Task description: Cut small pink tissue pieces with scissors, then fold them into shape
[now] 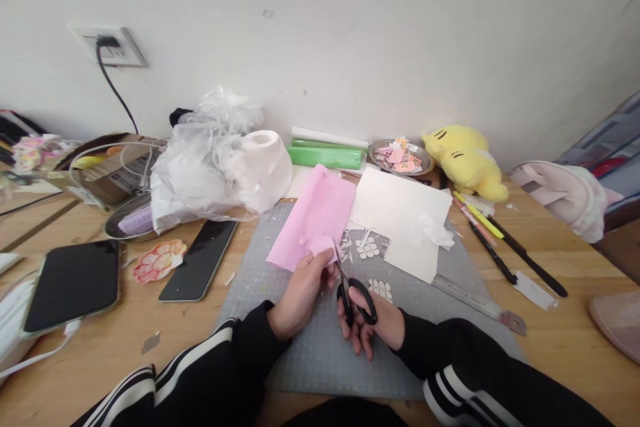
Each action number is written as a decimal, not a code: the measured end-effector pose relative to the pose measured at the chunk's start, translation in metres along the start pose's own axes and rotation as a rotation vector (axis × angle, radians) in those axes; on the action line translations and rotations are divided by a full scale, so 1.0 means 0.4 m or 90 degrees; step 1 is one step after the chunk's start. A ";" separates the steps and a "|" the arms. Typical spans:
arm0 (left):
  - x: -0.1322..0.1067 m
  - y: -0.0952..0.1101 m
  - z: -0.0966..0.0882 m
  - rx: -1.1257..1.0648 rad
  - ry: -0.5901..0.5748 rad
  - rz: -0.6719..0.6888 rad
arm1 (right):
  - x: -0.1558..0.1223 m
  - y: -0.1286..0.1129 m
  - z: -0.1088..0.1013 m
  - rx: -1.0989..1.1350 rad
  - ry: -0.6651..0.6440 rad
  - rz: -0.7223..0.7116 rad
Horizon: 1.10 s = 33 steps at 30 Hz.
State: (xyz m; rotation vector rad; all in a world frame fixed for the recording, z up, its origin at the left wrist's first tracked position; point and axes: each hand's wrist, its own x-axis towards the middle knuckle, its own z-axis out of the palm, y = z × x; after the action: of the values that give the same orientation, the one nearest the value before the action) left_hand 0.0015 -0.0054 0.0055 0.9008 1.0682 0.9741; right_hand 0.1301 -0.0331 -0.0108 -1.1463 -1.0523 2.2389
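Note:
My left hand (306, 290) pinches a small pale pink paper piece (321, 245) over the lower edge of a larger pink sheet (320, 210). In my right hand (373, 320) is a pair of black-handled scissors (370, 300), with thumb and fingers through the loops. The blades point up and left and meet the edge of the small piece beside my left fingertips. Both hands are above a grey cutting mat (300, 367). Small white paper cutouts (369, 247) and a cluster of white ovals (381, 289) lie on the mat beyond and beside the scissors.
White card (400, 210) and a steel ruler (480, 303) lie to the right, near pens (480, 217). Behind stand a dish of cutouts (400, 157), green rolls (325, 157), a yellow plush toy (465, 160) and a plastic bag (195, 173). A phone (200, 260) and tablet (73, 285) lie left.

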 end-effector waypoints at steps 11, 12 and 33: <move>0.001 0.000 0.002 0.002 -0.001 0.002 | 0.005 0.003 -0.006 0.004 -0.017 0.002; 0.001 0.000 0.001 0.003 0.000 -0.001 | 0.004 0.003 -0.005 0.006 -0.016 0.004; 0.000 0.000 0.005 -0.026 -0.021 -0.004 | -0.004 -0.007 0.004 -0.022 0.021 0.003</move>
State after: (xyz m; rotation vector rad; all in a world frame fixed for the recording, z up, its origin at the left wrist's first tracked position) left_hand 0.0035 -0.0057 0.0061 0.8779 1.0189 0.9692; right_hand 0.1298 -0.0329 -0.0072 -1.1972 -1.0807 2.2061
